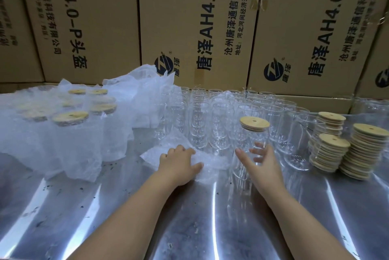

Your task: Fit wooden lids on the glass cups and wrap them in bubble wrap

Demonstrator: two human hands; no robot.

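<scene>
Gripping upright lidded cup (255,138), lid (254,123) up: right hand (263,165) fingers; left hand (179,161) fingers relaxed on bubble wrap (212,163).

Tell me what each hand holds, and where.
Right hand grips the lidded cup around its lower body; left hand rests on the bubble wrap, grip unclear.

Warehouse packing bench, stacked printed cartons (195,23) behind

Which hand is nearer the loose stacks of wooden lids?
Right. The right hand holds the lidded cup beside the lid stacks; the left hand rests on bubble wrap farther away.
</scene>
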